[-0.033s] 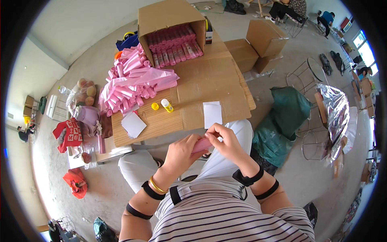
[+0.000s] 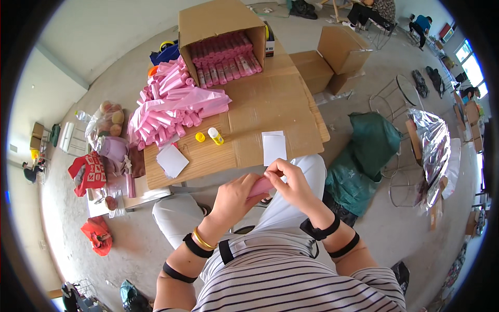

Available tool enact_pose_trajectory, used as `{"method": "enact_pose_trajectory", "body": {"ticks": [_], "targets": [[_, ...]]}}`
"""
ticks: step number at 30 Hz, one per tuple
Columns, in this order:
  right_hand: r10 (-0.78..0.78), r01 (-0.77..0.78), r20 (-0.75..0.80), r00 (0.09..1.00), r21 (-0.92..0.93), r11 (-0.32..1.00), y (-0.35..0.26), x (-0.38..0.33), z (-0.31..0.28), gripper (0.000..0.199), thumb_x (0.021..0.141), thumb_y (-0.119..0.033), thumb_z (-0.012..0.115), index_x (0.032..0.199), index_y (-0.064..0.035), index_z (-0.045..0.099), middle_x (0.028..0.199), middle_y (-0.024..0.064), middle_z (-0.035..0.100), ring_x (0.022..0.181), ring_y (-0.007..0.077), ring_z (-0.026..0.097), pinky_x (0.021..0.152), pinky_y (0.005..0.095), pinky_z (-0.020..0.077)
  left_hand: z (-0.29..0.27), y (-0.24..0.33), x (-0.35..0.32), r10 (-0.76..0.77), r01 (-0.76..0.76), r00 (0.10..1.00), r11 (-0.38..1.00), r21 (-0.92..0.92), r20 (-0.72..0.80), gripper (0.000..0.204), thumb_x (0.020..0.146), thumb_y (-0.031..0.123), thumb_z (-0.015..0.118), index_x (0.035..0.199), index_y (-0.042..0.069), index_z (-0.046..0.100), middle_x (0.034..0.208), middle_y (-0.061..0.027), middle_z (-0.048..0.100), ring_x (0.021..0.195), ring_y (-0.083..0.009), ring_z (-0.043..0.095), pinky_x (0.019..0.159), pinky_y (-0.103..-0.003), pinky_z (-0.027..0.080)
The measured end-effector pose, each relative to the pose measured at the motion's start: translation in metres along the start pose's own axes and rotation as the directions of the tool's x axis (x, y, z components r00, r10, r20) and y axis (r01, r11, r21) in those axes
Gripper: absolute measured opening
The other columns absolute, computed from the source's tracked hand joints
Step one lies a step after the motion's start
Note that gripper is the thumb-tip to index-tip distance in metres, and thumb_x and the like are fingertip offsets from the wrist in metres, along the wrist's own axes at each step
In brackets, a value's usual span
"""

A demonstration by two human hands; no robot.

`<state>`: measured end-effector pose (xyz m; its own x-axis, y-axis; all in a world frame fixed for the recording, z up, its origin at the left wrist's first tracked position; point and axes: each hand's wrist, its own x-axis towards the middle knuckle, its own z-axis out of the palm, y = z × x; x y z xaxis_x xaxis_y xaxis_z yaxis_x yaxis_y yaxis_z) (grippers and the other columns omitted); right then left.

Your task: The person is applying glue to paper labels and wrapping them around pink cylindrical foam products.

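Both my hands hold one pink roll [image 2: 260, 185] above my lap, just in front of the low cardboard-covered table [image 2: 275, 104]. My left hand [image 2: 235, 196] wraps around its lower end. My right hand [image 2: 291, 183] pinches its upper end with the fingertips. A heap of loose pink rolls [image 2: 171, 106] lies on the table's left side. An open cardboard box [image 2: 221, 23] packed with pink rolls stands at the back. Near the front edge lie a stack of white slips [image 2: 274, 147], another white slip [image 2: 172, 160], a small yellow glue bottle [image 2: 215, 136] and its yellow cap [image 2: 200, 137].
Closed cardboard boxes [image 2: 332, 57] stand right of the table. A green bag [image 2: 364, 156] and a silver foil sheet [image 2: 431, 145] lie on the floor to my right. Bags, fruit and red cloth [image 2: 91, 169] sit to the left. Other people sit far back [image 2: 374, 10].
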<state>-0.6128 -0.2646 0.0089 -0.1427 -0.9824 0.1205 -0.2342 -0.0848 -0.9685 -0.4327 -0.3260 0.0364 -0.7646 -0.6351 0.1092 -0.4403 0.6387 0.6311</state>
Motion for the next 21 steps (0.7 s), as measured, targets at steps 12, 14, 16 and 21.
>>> {"method": "enact_pose_trajectory", "body": {"ticks": [12,14,16,21], "targets": [[0.165,-0.134,0.158,0.974,-0.187,0.973,-0.017,-0.003,-0.005,0.019,0.098,-0.02,0.052,0.089,-0.0034,0.053,0.073,0.0124,0.057,0.064,0.0281,0.058,0.057,0.0364,0.0428,0.007,-0.014,-0.006,-0.129,0.237,0.951,0.889,-0.391,0.282,0.034,0.086,0.023,0.07,0.109,0.001,0.059,0.081,-0.0133,0.064,0.065,-0.0183,0.061,0.061,-0.031,0.049],[0.111,-0.089,0.09,0.99,-0.217,0.972,-0.004,-0.005,-0.001,0.02,0.098,-0.021,0.05,0.088,-0.004,0.052,0.068,0.0129,0.055,0.061,0.0307,0.056,0.055,0.0378,0.0418,0.014,-0.014,-0.009,-0.047,0.079,0.989,0.969,-0.236,0.137,0.033,0.088,0.024,0.069,0.109,0.002,0.059,0.079,-0.0104,0.064,0.062,-0.0135,0.058,0.058,-0.028,0.048],[0.001,0.011,0.061,0.998,-0.198,0.98,0.0,-0.007,0.003,0.02,0.098,-0.02,0.049,0.086,-0.0042,0.051,0.065,0.0136,0.054,0.059,0.0332,0.055,0.054,0.0391,0.0411,0.015,-0.013,-0.009,-0.037,0.066,0.992,0.964,-0.258,0.117,0.033,0.088,0.024,0.069,0.109,0.002,0.059,0.079,-0.009,0.064,0.061,-0.0133,0.057,0.057,-0.028,0.047],[-0.161,0.177,0.107,0.981,-0.161,0.971,-0.002,-0.017,0.001,0.02,0.098,-0.019,0.048,0.085,-0.0038,0.05,0.062,0.015,0.054,0.058,0.0356,0.055,0.053,0.0413,0.0406,-0.005,-0.012,-0.004,-0.121,0.566,0.751,0.624,-0.538,0.649,0.036,0.082,0.024,0.07,0.109,0.003,0.058,0.081,-0.0156,0.065,0.071,-0.034,0.065,0.063,-0.041,0.05]]}}
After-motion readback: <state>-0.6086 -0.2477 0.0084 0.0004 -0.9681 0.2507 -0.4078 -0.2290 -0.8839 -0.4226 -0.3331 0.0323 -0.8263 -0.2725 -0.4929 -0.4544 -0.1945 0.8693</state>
